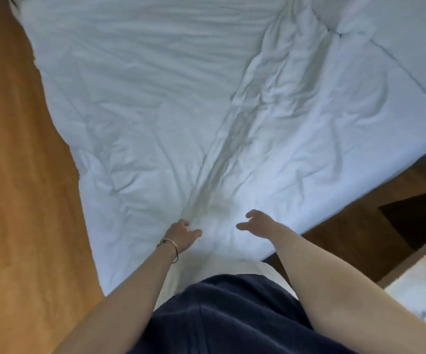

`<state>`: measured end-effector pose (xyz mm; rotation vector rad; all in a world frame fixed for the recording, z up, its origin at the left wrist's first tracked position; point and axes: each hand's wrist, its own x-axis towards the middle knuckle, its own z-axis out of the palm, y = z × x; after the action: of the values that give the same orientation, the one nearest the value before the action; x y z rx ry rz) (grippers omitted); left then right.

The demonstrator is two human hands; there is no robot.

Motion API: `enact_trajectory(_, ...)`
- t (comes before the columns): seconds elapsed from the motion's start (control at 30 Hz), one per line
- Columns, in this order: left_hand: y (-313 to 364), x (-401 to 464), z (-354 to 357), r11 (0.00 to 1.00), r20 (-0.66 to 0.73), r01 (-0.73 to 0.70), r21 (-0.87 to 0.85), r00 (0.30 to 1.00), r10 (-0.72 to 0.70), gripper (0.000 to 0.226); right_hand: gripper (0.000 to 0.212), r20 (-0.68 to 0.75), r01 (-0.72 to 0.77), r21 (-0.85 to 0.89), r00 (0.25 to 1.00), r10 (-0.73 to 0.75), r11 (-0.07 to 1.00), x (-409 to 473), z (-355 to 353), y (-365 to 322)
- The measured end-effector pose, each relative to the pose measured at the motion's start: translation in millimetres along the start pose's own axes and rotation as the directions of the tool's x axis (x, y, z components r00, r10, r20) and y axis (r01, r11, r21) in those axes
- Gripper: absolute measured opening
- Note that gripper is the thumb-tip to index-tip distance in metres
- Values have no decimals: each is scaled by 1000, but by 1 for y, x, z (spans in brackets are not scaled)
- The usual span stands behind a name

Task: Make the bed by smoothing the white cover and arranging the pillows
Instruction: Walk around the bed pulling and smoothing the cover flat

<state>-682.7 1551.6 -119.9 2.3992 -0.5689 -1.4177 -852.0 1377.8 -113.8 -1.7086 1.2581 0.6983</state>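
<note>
The white cover (171, 103) spreads over the bed and fills most of the head view, with a long crease running from the near corner toward the far right. My left hand (182, 235), with a thin bracelet at the wrist, rests on the cover at the near corner where the crease starts; whether its fingers pinch the fabric is unclear. My right hand (254, 223) hovers just right of it, fingers curled and apart, holding nothing. No pillow is clearly in view.
Orange-brown wooden floor (20, 190) runs along the left side of the bed. To the right lie darker floor and a dark opening (416, 215). A light patterned surface (416, 297) sits at the lower right. My dark blue clothing (219, 318) fills the bottom centre.
</note>
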Motion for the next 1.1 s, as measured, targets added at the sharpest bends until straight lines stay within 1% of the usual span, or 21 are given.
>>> enact_trajectory(0.07,24,8,11,995,-43,28,-93,999,-32,62,68,37,62,-71,998,-60,996,20,-31,-3)
enact_trajectory(0.13,43,13,23,982,-78,60,-181,994,-75,63,68,86,96,-165,993,-83,982,39,-60,-2)
enact_trajectory(0.23,63,13,41,938,-107,148,-314,976,-190,63,65,147,119,-322,986,-75,939,59,-98,-3)
enact_trajectory(0.3,69,13,46,908,-105,205,-367,960,-259,64,62,143,146,-403,985,-95,904,70,-113,-13)
enact_trajectory(0.37,71,13,47,876,-132,239,-419,938,-319,67,59,133,210,-460,977,-167,863,77,-117,-35)
enact_trajectory(0.43,70,14,46,848,-189,256,-464,906,-378,73,60,180,324,-507,946,-270,799,81,-112,-67)
enact_trajectory(0.5,72,18,44,844,-251,273,-462,872,-420,77,65,246,444,-539,896,-371,716,86,-105,-100)
enact_trajectory(0.53,73,21,42,847,-275,281,-452,859,-432,78,71,281,498,-571,866,-414,653,88,-102,-114)
enact_trajectory(0.57,75,24,41,853,-293,286,-437,851,-436,80,78,322,540,-625,836,-443,564,93,-101,-127)
enact_trajectory(0.6,76,28,38,862,-306,287,-418,849,-431,82,89,372,568,-688,810,-453,451,99,-101,-138)
enact_trajectory(0.67,77,42,33,887,-307,298,-354,858,-411,89,112,455,575,-784,789,-413,234,116,-104,-155)
enact_trajectory(0.7,75,52,33,899,-300,314,-306,864,-404,95,122,480,565,-812,789,-384,146,126,-104,-162)
enact_trajectory(0.77,71,71,35,915,-254,339,-218,886,-388,108,137,505,539,-842,802,-318,21,147,-102,-170)
enact_trajectory(0.87,65,88,49,935,-176,311,-170,924,-340,121,146,525,520,-849,814,-248,-90,169,-97,-164)
enact_trajectory(0.93,61,90,62,947,-189,280,-157,933,-307,119,147,536,518,-844,811,-236,-137,178,-95,-151)
enact_trajectory(0.97,59,90,67,949,-195,256,-181,937,-290,114,146,543,519,-840,803,-245,-159,179,-95,-148)
enact_trajectory(1.03,53,87,74,925,-154,202,-322,953,-262,100,143,557,523,-831,784,-276,-192,180,-96,-146)
enact_trajectory(1.1,47,81,79,885,-107,146,-441,971,-213,89,139,546,514,-837,781,-303,-187,182,-102,-148)
